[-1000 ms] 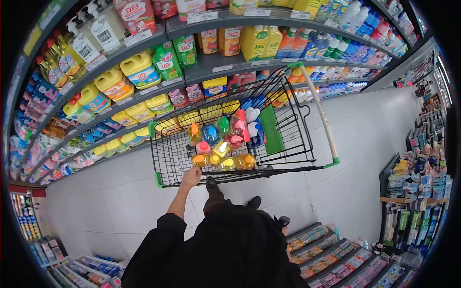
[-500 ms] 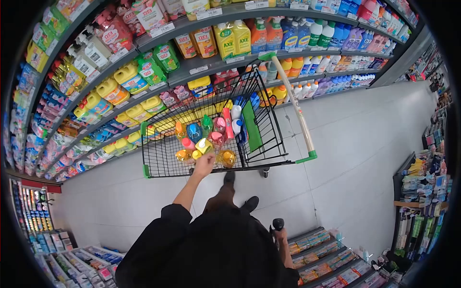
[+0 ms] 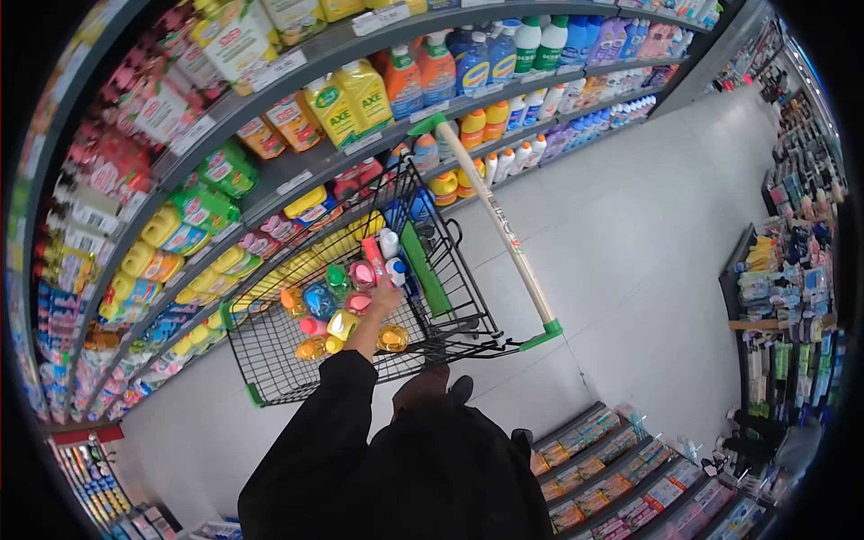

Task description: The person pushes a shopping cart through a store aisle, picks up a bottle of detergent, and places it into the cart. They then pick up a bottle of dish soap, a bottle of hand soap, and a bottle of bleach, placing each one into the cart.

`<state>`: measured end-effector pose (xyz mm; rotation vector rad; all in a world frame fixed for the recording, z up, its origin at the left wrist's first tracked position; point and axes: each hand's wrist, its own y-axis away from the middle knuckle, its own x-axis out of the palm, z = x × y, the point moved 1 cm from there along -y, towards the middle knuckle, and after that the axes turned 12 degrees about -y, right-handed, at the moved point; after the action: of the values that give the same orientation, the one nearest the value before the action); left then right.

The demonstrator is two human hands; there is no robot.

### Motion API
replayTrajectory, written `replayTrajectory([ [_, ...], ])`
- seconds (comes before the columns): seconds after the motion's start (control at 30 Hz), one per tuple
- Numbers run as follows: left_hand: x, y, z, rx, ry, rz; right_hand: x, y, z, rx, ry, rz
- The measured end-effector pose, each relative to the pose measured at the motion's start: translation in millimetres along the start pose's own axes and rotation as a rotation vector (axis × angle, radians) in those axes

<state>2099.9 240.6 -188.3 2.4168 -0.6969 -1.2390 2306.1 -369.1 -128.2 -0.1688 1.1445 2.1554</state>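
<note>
The left hand [image 3: 387,293], in a black sleeve, reaches into the cart [image 3: 270,360] among glossy plastic bottles; whether it grips any cannot be told. Just beyond it stand one tall red bottle [image 3: 372,256] and two white bottles [image 3: 390,243]. Two round amber bottles [image 3: 394,338] flank the forearm. The cart is black wire mesh with one pale handle bar [image 3: 499,229]. The right hand is out of sight.
</note>
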Motion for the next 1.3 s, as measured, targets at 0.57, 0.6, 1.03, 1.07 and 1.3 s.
replayTrajectory([
  [0.57,-6,-79,-20,-0.774,0.919,-0.002,-22,9,93,0.291,-0.074,-0.494],
  [0.6,-7,-73,-36,-0.770,0.905,-0.008,-29,-2,86,0.298,-0.075,-0.501],
  [1.03,-160,108,-203,-0.290,0.059,-0.927,-318,-286,52,0.240,-0.325,-0.113],
  [1.07,-174,126,-238,-0.289,0.061,-0.978,-341,-302,84,0.223,-0.198,-0.054],
  [1.3,-175,217,-545,0.286,-0.323,-1.154,-390,-421,226,0.110,-0.820,-0.036],
])
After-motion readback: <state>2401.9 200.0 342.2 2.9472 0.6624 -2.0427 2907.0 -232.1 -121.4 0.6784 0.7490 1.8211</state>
